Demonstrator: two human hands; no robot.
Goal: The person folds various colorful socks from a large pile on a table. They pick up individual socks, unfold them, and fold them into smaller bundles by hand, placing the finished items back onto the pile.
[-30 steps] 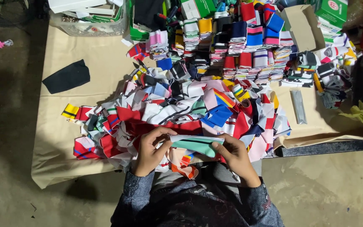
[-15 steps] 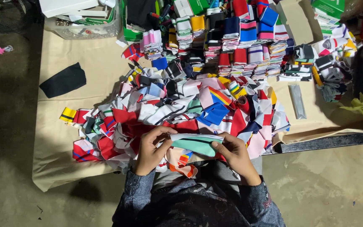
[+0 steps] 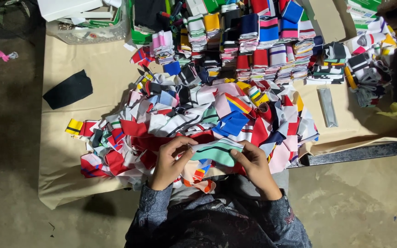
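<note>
A: What is held by the hands?

B: A green cloth (image 3: 217, 151) with dark stripes is held by both. It is pinched at one end by the left hand (image 3: 168, 163), with the thumb on top and the fingers curled under. The other end is gripped by the right hand (image 3: 256, 167), and those fingers are closed on it too.

A: Where is the cloth kept?

B: It is held up just over the near edge of the pile (image 3: 194, 119), close to the body.

A: What is the pile made of?

B: Many small cloth bits are heaped there. Red, white, blue and yellow ones are mixed up. A blue bit (image 3: 233, 123) is seen just behind the green cloth.

A: What is the pile laid on?

B: A tan sheet (image 3: 106, 78) is spread under it, over the floor (image 3: 5, 138).

A: What is seen far back?

B: Folded stacks (image 3: 263, 41) are lined up in rows behind the pile. A clear tub (image 3: 88, 32) is set at the back left corner, and white boxes (image 3: 70, 7) are kept on top of it.

A: Is anything else laid on the sheet?

B: A black cloth (image 3: 67, 89) is laid alone on the left, well apart from the pile. A grey strip (image 3: 327, 106) is laid on the right. A dark bar (image 3: 364, 151) is seen by the right edge.
</note>
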